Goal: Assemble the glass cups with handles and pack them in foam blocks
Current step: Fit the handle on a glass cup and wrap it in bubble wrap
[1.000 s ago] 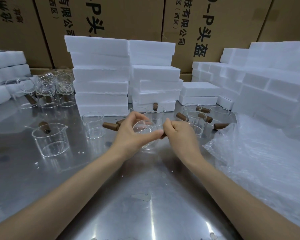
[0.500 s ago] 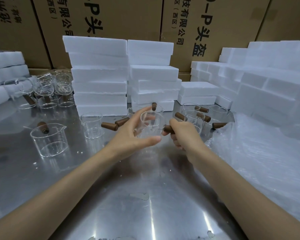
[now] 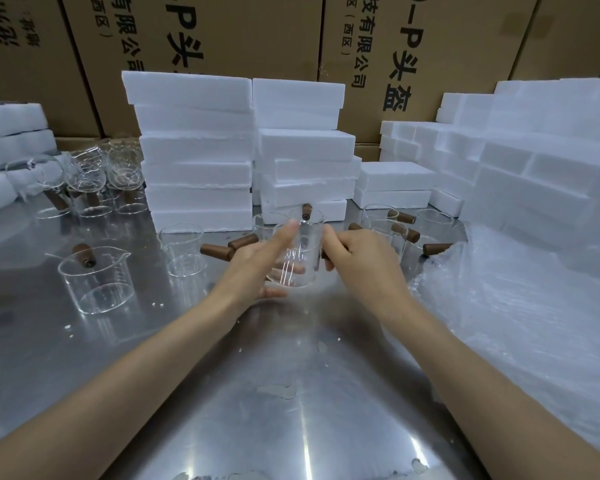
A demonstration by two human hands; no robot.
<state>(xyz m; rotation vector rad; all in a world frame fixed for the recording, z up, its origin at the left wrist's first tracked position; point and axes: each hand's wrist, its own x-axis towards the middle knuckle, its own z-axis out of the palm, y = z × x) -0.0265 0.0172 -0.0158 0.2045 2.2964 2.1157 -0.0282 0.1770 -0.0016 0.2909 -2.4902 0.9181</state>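
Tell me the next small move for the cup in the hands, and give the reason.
Probably set the glass cup upright on the metal table and let go. The right hand grips its brown handle, which looks already attached, while the left hand lies open against the glass with straight fingers, so fitting seems done. How tight the handle sits cannot be told.

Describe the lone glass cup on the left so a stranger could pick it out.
Start at the tall left stack of white foam blocks on the steel table. Nearer and left stands a wide clear glass cup. Unlike the smaller cup beside it, its brown wooden handle points away.
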